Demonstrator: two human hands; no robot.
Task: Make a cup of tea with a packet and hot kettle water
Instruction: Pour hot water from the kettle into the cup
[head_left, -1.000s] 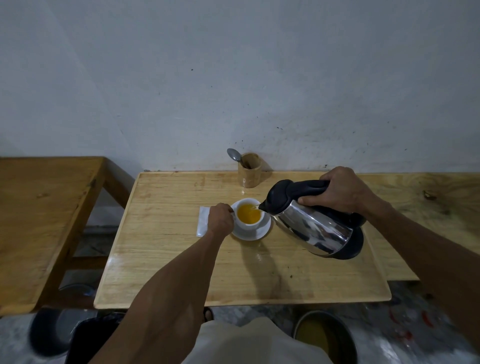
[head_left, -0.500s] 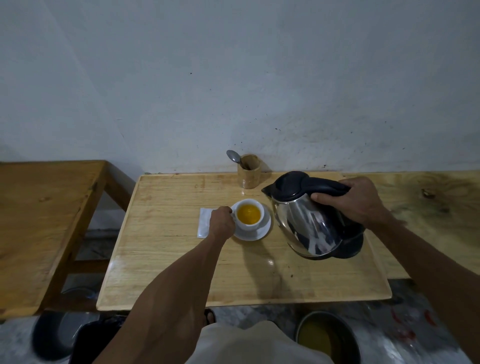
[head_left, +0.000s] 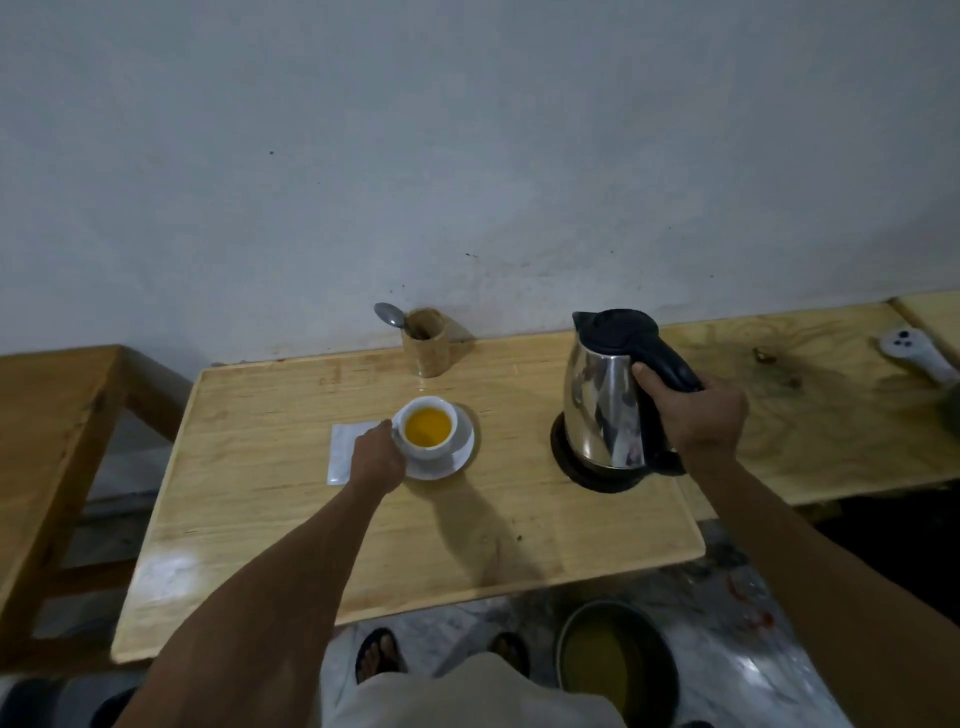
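Note:
A white cup (head_left: 427, 427) full of yellow-orange tea stands on a white saucer (head_left: 457, 457) near the middle of the wooden table (head_left: 270, 519). My left hand (head_left: 375, 457) grips the cup at its left side. A white packet (head_left: 342, 457) lies flat just left of the saucer, partly under my hand. The steel kettle (head_left: 605, 410) with a black lid stands upright on its round black base (head_left: 582, 475) at the right of the table. My right hand (head_left: 698, 415) is wrapped around the kettle's black handle.
A wooden holder (head_left: 426, 343) with a spoon (head_left: 390, 315) stands at the wall behind the cup. Another wooden table (head_left: 47, 415) is on the left and a bench (head_left: 810, 395) with a white plug strip (head_left: 917, 356) on the right. A round basin (head_left: 618, 670) sits on the floor by my feet.
The kettle went from tilted over the cup to upright, moved right and came down on its base, my right hand still on the handle. My left hand stayed on the cup.

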